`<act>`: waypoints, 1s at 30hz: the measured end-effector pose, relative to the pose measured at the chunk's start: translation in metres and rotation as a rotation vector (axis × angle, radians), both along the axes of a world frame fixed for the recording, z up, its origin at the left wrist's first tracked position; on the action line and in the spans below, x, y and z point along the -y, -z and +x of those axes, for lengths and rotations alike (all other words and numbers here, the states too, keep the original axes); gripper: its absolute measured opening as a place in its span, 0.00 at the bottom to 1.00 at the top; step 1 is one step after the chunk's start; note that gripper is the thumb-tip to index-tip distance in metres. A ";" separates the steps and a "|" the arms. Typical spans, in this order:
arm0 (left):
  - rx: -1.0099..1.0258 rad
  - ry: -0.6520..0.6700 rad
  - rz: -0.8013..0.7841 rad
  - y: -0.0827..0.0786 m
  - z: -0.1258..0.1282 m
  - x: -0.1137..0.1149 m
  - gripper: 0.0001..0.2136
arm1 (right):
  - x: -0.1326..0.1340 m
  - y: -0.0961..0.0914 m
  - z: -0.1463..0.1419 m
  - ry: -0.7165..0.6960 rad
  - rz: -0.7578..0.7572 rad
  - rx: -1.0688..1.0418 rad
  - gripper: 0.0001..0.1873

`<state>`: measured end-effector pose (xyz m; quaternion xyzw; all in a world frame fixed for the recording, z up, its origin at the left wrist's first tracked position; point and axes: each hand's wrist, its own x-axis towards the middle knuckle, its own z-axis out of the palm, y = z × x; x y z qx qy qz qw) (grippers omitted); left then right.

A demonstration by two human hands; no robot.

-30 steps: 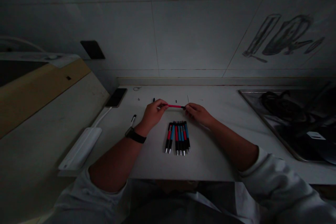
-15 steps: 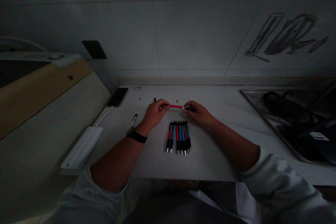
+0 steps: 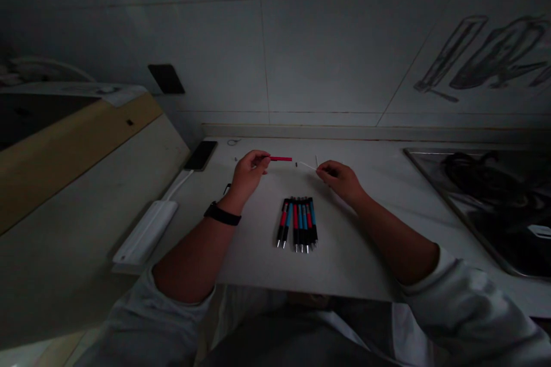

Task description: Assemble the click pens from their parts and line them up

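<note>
Pinched in the fingers of my left hand (image 3: 252,171) is a red pen barrel (image 3: 282,159), held level and pointing right. To its right, my right hand (image 3: 341,179) is closed on a thin white pen refill (image 3: 306,165) whose free end points toward the barrel. A gap separates the two parts. Whether my right fingers also hide the black grip cannot be made out. A row of several red and blue pens with black grips (image 3: 299,223) lies on the counter below and between my hands, silver tips toward me.
A tiny black piece (image 3: 296,164) and another thin white stick (image 3: 317,159) lie by my hands on the white counter (image 3: 267,266). Left are a phone (image 3: 203,155) and a white power strip (image 3: 146,232). A metal-rimmed hob (image 3: 456,211) is at right.
The red barrel and the part in my right hand, joined before, have come apart. My right hand has moved right, exposing the white refill. The view has shifted slightly.
</note>
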<state>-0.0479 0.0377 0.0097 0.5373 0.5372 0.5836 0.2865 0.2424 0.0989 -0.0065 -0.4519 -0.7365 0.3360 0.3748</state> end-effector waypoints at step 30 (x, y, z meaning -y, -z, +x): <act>-0.550 0.332 -0.435 -0.023 -0.093 0.009 0.08 | -0.002 -0.022 0.023 -0.126 0.499 0.556 0.12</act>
